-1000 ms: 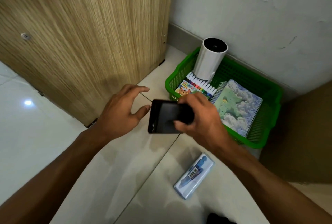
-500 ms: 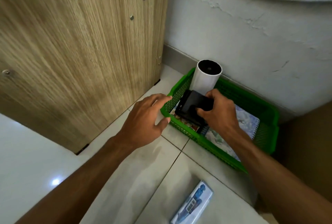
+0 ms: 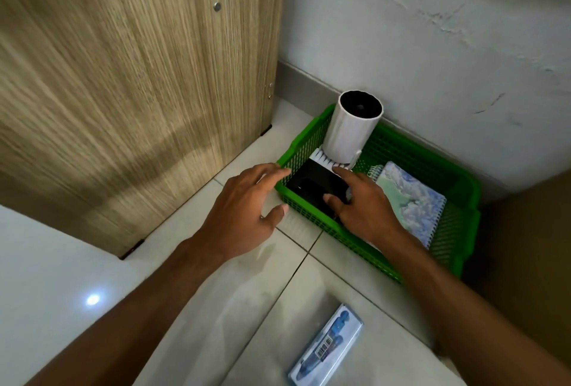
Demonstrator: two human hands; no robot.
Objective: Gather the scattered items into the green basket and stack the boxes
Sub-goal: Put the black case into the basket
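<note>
The flat black box lies in the near-left corner of the green basket, on top of the marker set and in front of the white cylinder; it looks stiff, light and smooth, probably slippery, so it is best pinched by its long edges. The right hand rests on it with loosely spread fingers, gripping nothing. The left hand hovers open by the basket's left rim, while a pen pack lies on the near floor.
</note>
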